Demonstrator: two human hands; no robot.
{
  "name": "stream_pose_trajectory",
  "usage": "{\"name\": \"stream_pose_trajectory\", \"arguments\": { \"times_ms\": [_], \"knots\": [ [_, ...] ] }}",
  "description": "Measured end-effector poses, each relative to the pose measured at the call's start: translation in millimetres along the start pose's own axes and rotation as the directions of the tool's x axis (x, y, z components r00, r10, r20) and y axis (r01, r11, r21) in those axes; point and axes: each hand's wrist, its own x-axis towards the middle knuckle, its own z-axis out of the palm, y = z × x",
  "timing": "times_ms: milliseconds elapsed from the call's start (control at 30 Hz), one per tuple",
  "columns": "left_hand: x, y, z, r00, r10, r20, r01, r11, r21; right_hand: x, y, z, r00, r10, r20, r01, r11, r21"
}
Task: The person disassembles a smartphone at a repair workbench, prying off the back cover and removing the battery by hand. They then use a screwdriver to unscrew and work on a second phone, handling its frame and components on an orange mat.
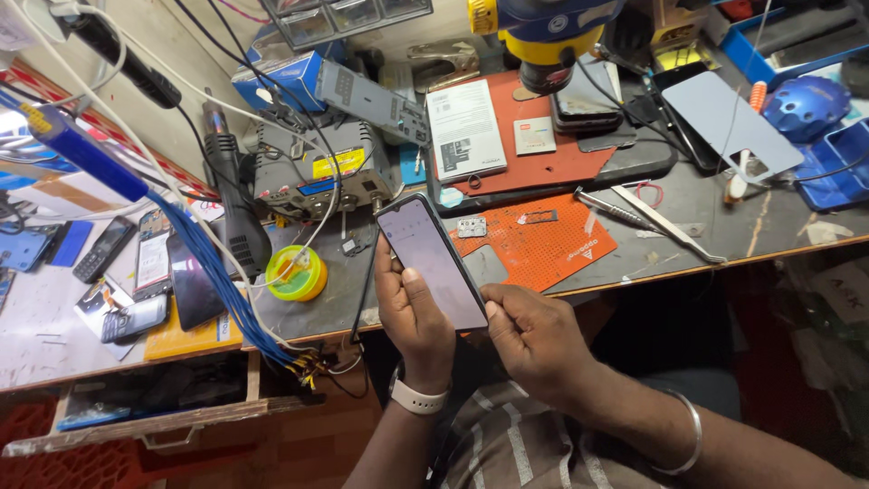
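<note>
My left hand [412, 312] holds a smartphone [433, 261] upright by its lower half, thumb resting on the lit greyish screen. My right hand [529, 335] touches the phone's lower right edge with its fingertips. A white watch band sits on my left wrist and a metal bangle on my right forearm. Just beyond the phone lies an orange work mat [543, 243] with a small metal part [471, 226] on it.
Tweezers [647, 217] lie right of the mat. A soldering station [321, 167], hot-air handle [235, 195] and yellow-green tin [297, 273] stand at left. Several phones [154, 272] lie far left. A grey phone back cover [729, 127] and blue trays [837, 167] sit far right. An open drawer [154, 398] is below.
</note>
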Motion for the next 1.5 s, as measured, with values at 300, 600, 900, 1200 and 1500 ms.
{"name": "stream_pose_trajectory", "arguments": {
  "times_ms": [300, 600, 900, 1200, 1500],
  "knots": [
    [6, -2, 10, 0.999, -0.018, 0.030, 0.015, 0.993, 0.113, 16, 7, -12, 1.000, -0.026, 0.017, 0.028, 0.996, -0.086],
    [12, -4, 29, 0.938, -0.205, 0.280, 0.268, 0.941, -0.208, 26, 15, -21, 0.998, -0.040, -0.045, 0.031, 0.984, -0.176],
    [8, -5, 25, 0.947, -0.128, 0.294, 0.219, 0.927, -0.304, 31, 11, -17, 0.998, 0.012, -0.062, -0.018, 0.994, -0.111],
    [9, 1, 18, 0.942, -0.154, 0.298, 0.259, 0.899, -0.353, 24, 8, 0, 0.983, -0.143, -0.113, 0.098, 0.938, -0.332],
    [18, 12, 12, 0.908, -0.247, 0.338, 0.394, 0.777, -0.490, 20, 8, 14, 0.983, -0.172, -0.067, 0.136, 0.920, -0.367]
  ]
}}
